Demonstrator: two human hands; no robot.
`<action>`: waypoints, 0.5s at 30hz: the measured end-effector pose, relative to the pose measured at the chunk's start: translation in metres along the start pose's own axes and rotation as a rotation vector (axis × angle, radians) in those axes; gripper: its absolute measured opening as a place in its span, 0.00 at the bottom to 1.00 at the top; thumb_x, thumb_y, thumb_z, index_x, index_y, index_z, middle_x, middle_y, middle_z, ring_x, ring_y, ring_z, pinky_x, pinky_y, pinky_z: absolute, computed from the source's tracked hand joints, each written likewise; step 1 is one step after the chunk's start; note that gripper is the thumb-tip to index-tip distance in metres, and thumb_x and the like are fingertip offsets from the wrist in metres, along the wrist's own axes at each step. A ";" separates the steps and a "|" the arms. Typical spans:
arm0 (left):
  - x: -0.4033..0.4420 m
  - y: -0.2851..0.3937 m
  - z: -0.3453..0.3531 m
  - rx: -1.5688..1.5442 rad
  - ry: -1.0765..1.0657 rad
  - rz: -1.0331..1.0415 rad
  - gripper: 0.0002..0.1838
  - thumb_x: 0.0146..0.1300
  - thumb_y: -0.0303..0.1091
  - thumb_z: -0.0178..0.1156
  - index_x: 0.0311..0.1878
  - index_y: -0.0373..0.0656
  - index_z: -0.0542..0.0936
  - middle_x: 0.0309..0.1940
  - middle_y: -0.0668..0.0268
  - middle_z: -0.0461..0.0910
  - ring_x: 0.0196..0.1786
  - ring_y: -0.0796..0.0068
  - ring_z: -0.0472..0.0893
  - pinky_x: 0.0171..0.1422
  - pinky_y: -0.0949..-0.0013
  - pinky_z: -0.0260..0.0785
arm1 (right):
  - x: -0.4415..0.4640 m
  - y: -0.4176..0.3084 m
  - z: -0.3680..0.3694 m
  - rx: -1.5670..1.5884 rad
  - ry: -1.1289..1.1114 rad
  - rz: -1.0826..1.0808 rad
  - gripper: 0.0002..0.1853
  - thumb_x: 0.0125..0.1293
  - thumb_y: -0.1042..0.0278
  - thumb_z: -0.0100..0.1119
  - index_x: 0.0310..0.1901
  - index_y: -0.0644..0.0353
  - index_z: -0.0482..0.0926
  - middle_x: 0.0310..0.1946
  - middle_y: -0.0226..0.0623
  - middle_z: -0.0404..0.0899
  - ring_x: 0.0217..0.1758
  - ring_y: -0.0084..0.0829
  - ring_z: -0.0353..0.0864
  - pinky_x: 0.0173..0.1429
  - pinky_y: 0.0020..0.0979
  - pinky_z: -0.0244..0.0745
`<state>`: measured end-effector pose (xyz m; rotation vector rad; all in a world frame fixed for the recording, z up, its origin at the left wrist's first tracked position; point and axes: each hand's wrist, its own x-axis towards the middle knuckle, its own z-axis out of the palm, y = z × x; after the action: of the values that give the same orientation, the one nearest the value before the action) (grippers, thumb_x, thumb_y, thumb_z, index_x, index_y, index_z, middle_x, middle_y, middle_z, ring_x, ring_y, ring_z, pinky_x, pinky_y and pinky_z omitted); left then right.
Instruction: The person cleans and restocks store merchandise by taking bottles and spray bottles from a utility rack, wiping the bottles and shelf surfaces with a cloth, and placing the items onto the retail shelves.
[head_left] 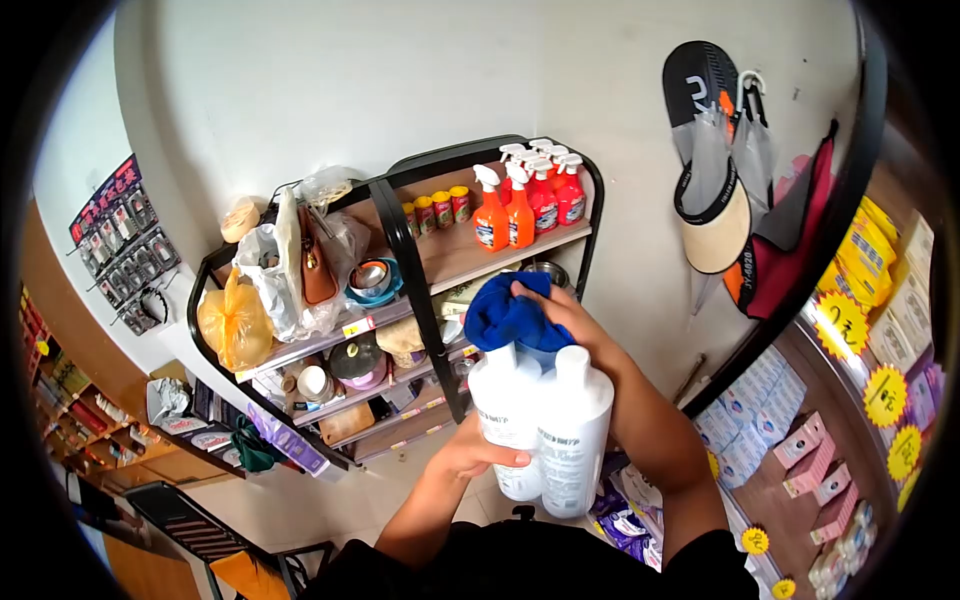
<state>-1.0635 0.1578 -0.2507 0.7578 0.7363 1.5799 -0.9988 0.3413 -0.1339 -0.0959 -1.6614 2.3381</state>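
Two white plastic bottles with printed text stand side by side in front of me, close against each other. My left hand is wrapped round the left one, thumb across its front; the other fingers are hidden behind it. At the upper end of the bottles my right hand grips a bunched blue cloth. That cloth lies over or just behind the bottle necks; whether it touches them I cannot tell.
Beyond my hands is a black-framed shelf unit with orange and red spray bottles, small cans, bags and bowls. Caps hang on the right wall. Packaged goods fill a shelf at right. A chair stands lower left.
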 end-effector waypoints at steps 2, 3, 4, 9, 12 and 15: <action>-0.001 0.006 0.011 0.035 -0.025 -0.033 0.51 0.35 0.20 0.77 0.70 0.38 0.68 0.62 0.59 0.77 0.66 0.60 0.76 0.72 0.55 0.65 | -0.012 -0.030 0.014 -0.162 -0.192 0.030 0.18 0.70 0.55 0.66 0.52 0.62 0.82 0.44 0.30 0.85 0.45 0.20 0.83 0.51 0.26 0.79; -0.007 0.007 0.018 0.027 -0.038 -0.032 0.51 0.35 0.20 0.77 0.70 0.38 0.68 0.62 0.59 0.77 0.66 0.60 0.76 0.72 0.55 0.65 | -0.015 -0.041 0.017 -0.336 -0.354 0.033 0.18 0.69 0.56 0.67 0.50 0.62 0.83 0.42 0.30 0.86 0.44 0.20 0.83 0.51 0.27 0.79; -0.011 0.008 0.025 0.095 0.032 0.009 0.50 0.36 0.19 0.77 0.70 0.39 0.69 0.60 0.60 0.78 0.64 0.61 0.77 0.71 0.55 0.66 | -0.013 -0.053 0.023 -0.594 -0.451 0.088 0.18 0.68 0.55 0.67 0.47 0.63 0.84 0.40 0.31 0.86 0.43 0.19 0.82 0.50 0.28 0.78; -0.027 0.004 0.017 0.239 0.244 0.165 0.43 0.41 0.15 0.75 0.66 0.42 0.71 0.55 0.64 0.79 0.58 0.65 0.80 0.65 0.58 0.72 | -0.027 -0.056 0.079 -1.406 -0.728 -0.127 0.12 0.60 0.68 0.69 0.46 0.58 0.84 0.54 0.39 0.83 0.61 0.43 0.80 0.65 0.41 0.74; -0.042 0.011 0.012 0.072 0.306 0.285 0.36 0.47 0.19 0.75 0.62 0.40 0.73 0.54 0.63 0.80 0.54 0.70 0.82 0.59 0.65 0.77 | -0.051 -0.006 0.100 -1.617 -0.437 -0.627 0.22 0.47 0.72 0.67 0.48 0.54 0.82 0.64 0.35 0.78 0.77 0.40 0.66 0.74 0.50 0.66; -0.065 0.015 0.002 -0.146 0.380 0.271 0.32 0.54 0.21 0.73 0.63 0.39 0.74 0.53 0.62 0.81 0.54 0.69 0.84 0.57 0.66 0.80 | -0.072 0.049 0.116 -1.648 -0.262 -0.825 0.20 0.51 0.69 0.66 0.48 0.53 0.83 0.65 0.37 0.77 0.73 0.41 0.72 0.73 0.51 0.66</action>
<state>-1.0631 0.0915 -0.2428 0.4675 0.8024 2.0340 -0.9624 0.2014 -0.1481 0.4804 -2.5281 0.0813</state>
